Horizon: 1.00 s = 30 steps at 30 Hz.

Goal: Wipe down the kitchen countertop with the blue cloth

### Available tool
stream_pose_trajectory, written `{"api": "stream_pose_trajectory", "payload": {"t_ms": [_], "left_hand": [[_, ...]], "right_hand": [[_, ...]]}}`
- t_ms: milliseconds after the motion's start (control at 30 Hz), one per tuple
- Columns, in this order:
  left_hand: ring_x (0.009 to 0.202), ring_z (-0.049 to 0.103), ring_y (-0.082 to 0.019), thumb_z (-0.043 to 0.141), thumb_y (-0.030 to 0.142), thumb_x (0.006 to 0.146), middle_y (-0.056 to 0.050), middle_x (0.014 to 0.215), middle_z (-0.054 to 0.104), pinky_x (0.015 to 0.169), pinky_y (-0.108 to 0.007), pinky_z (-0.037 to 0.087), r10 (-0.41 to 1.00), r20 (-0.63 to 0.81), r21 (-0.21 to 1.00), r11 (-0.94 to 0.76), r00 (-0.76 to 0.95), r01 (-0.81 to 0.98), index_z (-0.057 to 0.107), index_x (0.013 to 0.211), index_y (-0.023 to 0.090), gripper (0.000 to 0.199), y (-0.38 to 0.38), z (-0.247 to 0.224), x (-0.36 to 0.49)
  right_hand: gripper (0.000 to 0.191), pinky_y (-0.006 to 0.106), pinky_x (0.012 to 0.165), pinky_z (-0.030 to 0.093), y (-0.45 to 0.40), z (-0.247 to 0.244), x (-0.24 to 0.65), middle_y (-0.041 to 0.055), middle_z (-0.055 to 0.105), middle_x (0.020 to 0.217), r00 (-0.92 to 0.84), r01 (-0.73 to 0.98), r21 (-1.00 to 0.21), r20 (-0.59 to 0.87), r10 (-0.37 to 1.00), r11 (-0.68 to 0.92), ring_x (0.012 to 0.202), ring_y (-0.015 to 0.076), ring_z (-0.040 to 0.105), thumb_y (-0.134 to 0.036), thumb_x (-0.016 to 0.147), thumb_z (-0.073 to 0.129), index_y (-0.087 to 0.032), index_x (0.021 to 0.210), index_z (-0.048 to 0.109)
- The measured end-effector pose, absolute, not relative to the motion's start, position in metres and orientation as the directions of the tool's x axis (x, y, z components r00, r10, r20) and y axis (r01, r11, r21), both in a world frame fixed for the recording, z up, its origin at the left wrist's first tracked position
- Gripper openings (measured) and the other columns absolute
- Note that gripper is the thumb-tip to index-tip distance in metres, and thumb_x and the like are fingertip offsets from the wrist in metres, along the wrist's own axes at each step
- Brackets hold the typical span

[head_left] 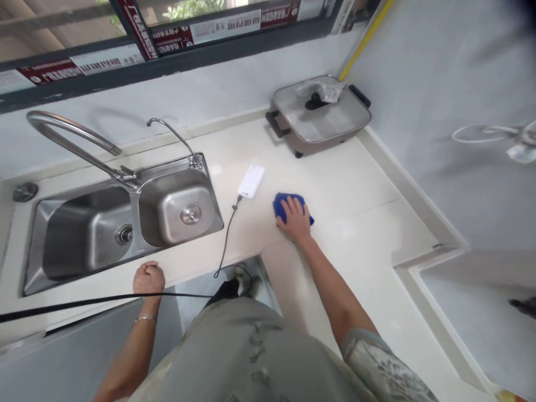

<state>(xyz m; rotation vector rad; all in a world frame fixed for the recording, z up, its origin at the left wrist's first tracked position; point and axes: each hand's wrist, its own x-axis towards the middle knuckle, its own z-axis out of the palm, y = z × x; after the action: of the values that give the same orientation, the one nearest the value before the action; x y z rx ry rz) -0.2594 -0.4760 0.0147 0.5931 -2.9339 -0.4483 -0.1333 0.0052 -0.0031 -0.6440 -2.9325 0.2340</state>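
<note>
Cloth point(286, 201) first: a blue one, bunched on the pale countertop point(355, 184) to the right of the sink point(125, 223), and my right hand point(295, 220) lies flat on top of it, fingers spread and pressing down rather than curled round it. Only its far edge and a bit by my thumb side show; the rest is under my palm, so the cloth lies directly beneath and slightly ahead of that hand, away from my body. It is too crumpled for me to name a long axis with any confidence.

Left hand point(148, 278) is closed in a loose fist, resting on the counter's front edge just below the sink's right basin. Whether it grips anything I cannot tell; a black cable point(84, 301) runs past close under it. That hand is well apart from the cloth, so the right one is plainly the nearer.

Between sink and cloth lies a white power bank point(251, 181), its thin cord point(228, 234) trailing down over the counter edge. It sits just beyond and left of my fingertips, near but not touching. Farther from the sink, against the back wall, stands an electric pan point(320, 120) with its glass lid on.
</note>
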Motion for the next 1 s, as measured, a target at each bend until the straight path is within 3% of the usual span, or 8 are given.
{"api": "stream_pose_trajectory", "payload": {"t_ms": [233,400,533,700,867,1000], "left_hand": [[0.069,0.052,-0.02,0.04,0.016,0.085,-0.009,0.088,0.068,0.064,-0.03,0.034,-0.363,0.032,0.212,0.913,-0.931,-0.349,0.075,0.089,0.017,0.035,-0.473,0.019,-0.262],[0.069,0.056,-0.026,0.041,0.022,0.086,-0.013,0.079,0.064,0.065,-0.036,0.041,-0.372,-0.021,0.135,0.918,-0.928,-0.372,0.075,0.101,0.013,0.038,-0.466,0.029,-0.263],[0.074,0.061,-0.03,0.042,0.028,0.086,-0.013,0.077,0.062,0.069,-0.04,0.046,-0.414,-0.078,0.104,0.901,-0.907,-0.421,0.073,0.107,0.016,0.039,-0.46,0.035,-0.264],[0.073,0.058,-0.03,0.045,0.033,0.086,-0.01,0.073,0.058,0.068,-0.041,0.046,-0.458,-0.139,0.088,0.878,-0.878,-0.471,0.073,0.103,0.019,0.036,-0.458,0.037,-0.267],[0.059,0.042,-0.021,0.045,0.032,0.086,-0.005,0.067,0.051,0.065,-0.04,0.043,-0.393,-0.146,0.202,0.886,-0.908,-0.416,0.074,0.09,0.023,0.031,-0.465,0.035,-0.266],[0.056,0.028,-0.016,0.049,0.03,0.082,-0.003,0.062,0.044,0.067,-0.042,0.045,-0.372,-0.118,0.283,0.876,-0.921,-0.39,0.073,0.083,0.021,0.026,-0.468,0.032,-0.265]], "right_hand": [[0.068,0.057,0.123,0.012,0.089,-0.006,-0.111,0.0122,0.026,0.167,-0.783,0.611,-0.122,0.05,0.619,0.782,0.154,0.0319,0.017,-0.048,0.099,0.034,-0.013,0.158,0.033],[0.069,0.058,0.123,0.008,0.13,-0.01,-0.059,0.0145,0.023,0.168,-0.663,0.741,-0.12,0.033,0.748,0.661,0.153,0.033,0.014,-0.047,0.099,0.029,-0.011,0.159,0.03],[0.071,0.059,0.123,0.01,0.137,-0.013,0.002,0.0176,0.024,0.167,-0.508,0.853,-0.118,0.031,0.861,0.508,0.153,0.0344,0.015,-0.047,0.098,0.028,-0.008,0.158,0.03],[0.073,0.062,0.122,0.017,0.095,-0.014,0.079,0.0209,0.03,0.164,-0.407,0.9,-0.119,0.114,0.906,0.42,0.152,0.036,0.021,-0.048,0.096,0.032,-0.006,0.157,0.032],[0.072,0.064,0.121,0.02,0.019,-0.012,0.118,0.022,0.035,0.161,-0.429,0.88,-0.131,0.196,0.882,0.457,0.152,0.0383,0.025,-0.047,0.095,0.033,-0.007,0.156,0.035],[0.076,0.072,0.119,0.019,-0.055,-0.011,0.132,0.0204,0.032,0.163,-0.437,0.866,-0.179,0.18,0.881,0.466,0.151,0.0426,0.026,-0.043,0.093,0.039,-0.014,0.162,0.024]]}}
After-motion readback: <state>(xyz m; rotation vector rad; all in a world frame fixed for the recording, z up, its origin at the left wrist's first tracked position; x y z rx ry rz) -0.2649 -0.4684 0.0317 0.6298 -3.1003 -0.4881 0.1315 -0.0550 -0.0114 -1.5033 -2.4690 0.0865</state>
